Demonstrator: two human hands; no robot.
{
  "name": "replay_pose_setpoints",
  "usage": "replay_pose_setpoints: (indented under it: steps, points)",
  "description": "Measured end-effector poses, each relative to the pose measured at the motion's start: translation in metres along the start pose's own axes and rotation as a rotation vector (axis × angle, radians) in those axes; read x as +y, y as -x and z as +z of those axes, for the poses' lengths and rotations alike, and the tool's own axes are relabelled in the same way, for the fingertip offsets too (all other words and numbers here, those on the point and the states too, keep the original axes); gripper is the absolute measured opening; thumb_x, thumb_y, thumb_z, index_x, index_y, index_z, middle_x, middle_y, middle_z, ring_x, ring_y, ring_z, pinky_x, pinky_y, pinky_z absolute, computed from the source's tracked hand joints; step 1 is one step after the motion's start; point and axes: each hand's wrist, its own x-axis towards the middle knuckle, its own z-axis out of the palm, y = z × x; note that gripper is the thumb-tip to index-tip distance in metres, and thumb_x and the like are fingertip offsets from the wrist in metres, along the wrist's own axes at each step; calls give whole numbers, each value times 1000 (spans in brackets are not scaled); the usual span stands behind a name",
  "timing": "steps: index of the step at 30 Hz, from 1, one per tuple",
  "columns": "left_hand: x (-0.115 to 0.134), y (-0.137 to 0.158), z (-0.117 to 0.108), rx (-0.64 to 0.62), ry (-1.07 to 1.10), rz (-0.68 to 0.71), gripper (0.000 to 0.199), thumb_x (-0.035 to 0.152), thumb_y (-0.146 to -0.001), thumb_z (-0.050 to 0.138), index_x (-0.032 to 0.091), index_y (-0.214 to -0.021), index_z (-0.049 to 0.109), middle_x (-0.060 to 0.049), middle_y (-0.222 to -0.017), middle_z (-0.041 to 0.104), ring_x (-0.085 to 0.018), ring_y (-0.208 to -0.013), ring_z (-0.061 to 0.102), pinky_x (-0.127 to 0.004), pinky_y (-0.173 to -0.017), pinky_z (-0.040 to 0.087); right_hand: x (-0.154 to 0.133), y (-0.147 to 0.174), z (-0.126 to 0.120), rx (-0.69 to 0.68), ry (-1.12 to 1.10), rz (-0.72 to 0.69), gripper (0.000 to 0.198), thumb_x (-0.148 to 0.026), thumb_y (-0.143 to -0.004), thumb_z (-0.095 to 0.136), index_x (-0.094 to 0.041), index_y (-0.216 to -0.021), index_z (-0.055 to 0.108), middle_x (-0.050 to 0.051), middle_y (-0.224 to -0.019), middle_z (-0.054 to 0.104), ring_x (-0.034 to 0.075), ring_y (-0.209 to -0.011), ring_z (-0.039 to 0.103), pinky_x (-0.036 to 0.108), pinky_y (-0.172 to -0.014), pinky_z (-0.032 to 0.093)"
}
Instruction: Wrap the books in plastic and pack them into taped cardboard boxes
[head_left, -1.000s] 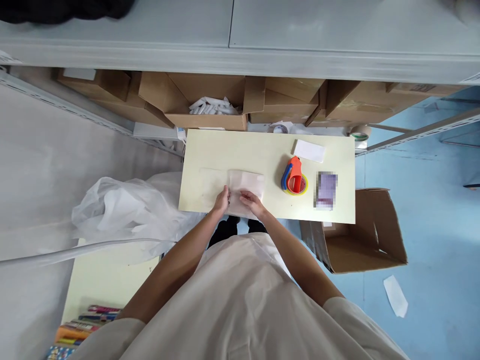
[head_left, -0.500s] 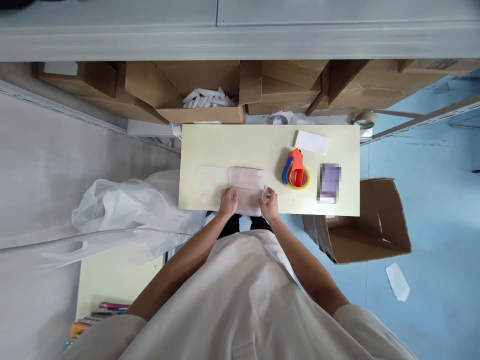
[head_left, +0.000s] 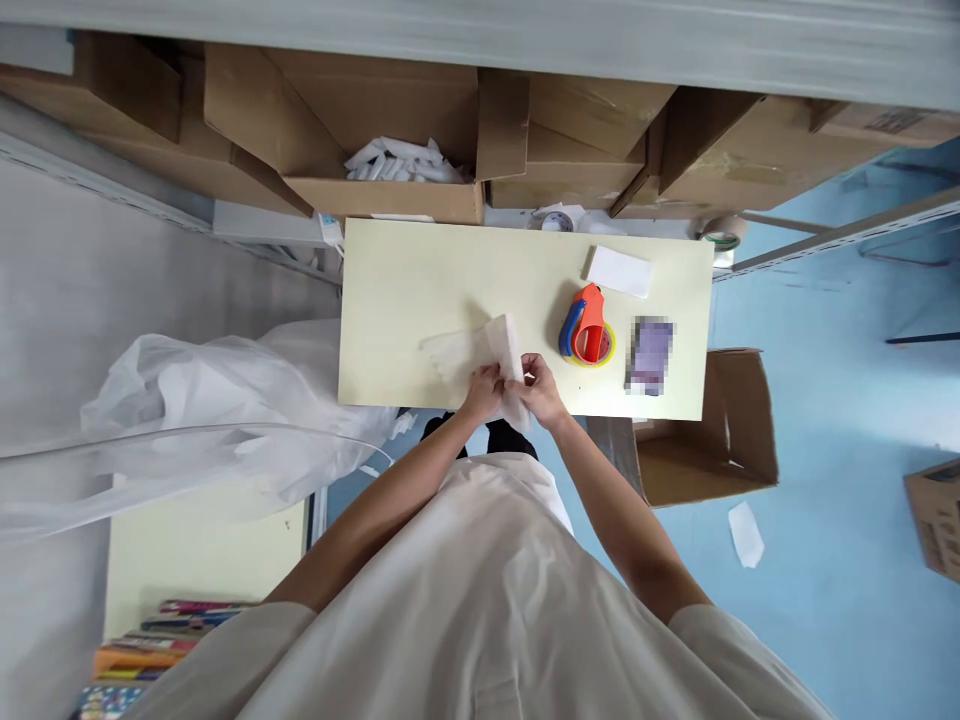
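Note:
A thin, whitish, translucent wrapping sheet point(head_left: 505, 340), folded into a flat bundle, is tilted up over the front edge of the cream table point(head_left: 405, 290). Its loose part spreads leftward across the tabletop. My left hand point(head_left: 484, 392) is closed on the bundle's left side, fingers curled. On the right side my right hand point(head_left: 540, 390) pinches the bundle between thumb and fingers. Whatever lies inside the folds, if anything, is hidden. To the right of my hands is an orange-and-blue tape dispenser point(head_left: 588, 325) with a yellow-rimmed roll.
A white flat box point(head_left: 619, 272) and a blurred purple item point(head_left: 651, 355) lie at the table's right. Open cartons point(head_left: 390, 200) line the shelf behind. Another carton point(head_left: 705, 470) stands on the floor at right; plastic sheeting point(head_left: 225, 400) hangs at left.
The bundle lay flat; now it is lifted, folded narrower and turned up on edge. Both hands have come closer together, and my right hand now grips it. The view has shifted slightly.

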Motion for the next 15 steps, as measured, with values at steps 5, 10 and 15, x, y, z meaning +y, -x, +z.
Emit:
replay_pose_setpoints:
  steps: [5, 10, 15]
  points:
    - [-3, 5, -16, 171, 2, -116, 57, 18, -58, 72, 18, -114, 62, -15, -125, 53, -38, -125, 42, -49, -105, 33, -4, -1, 29, -43, 160, -14, 41, -25, -57, 66, -26, -88, 39, -8, -72, 41, 10, -58, 43, 26, -56, 40]
    - [-23, 23, -53, 202, 263, -249, 38, 43, -75, 55, 14, -98, 62, -9, -83, 66, -24, -78, 64, -39, -71, 50, 14, -1, 84, 30, 499, -46, 44, -27, -61, 67, -27, -94, 38, -2, -85, 48, 18, -76, 52, 36, -74, 46]
    - [-35, 41, -79, 201, 558, -312, 54, 62, -81, 41, 16, -99, 64, -9, -88, 69, -21, -81, 65, -34, -70, 51, 37, 1, 111, -21, 554, -34, 47, -27, -63, 69, -24, -102, 43, 7, -108, 47, 23, -93, 54, 43, -86, 46]
